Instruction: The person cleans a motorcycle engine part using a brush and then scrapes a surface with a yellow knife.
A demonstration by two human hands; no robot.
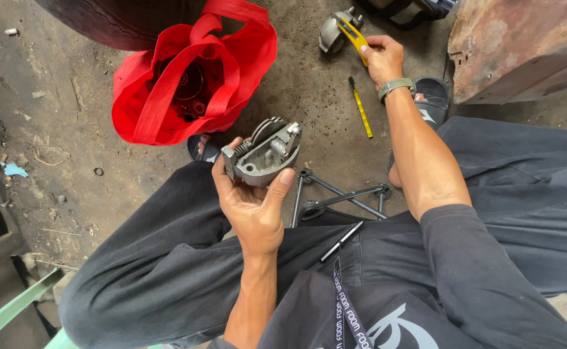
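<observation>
Left hand (251,200) grips a grey metal part (264,155); right hand (382,58) clasps a yellow-handled tool (353,35)

The one camera is sitting on my head and is looking almost straight down over my chest and lap, so my dark trousers (167,271) are filling the lower half of the view and the dirty concrete floor (70,142) is filling the upper half. It is facing forward and away from my body, with the far edge of the view reaching a red bag (193,71) and a rusty metal block (523,45). It is sitting close: my left hand (251,200) is showing large near the middle, while my right hand (382,59) is stretching out to the top of the view. No second view is sharing this scene.
</observation>
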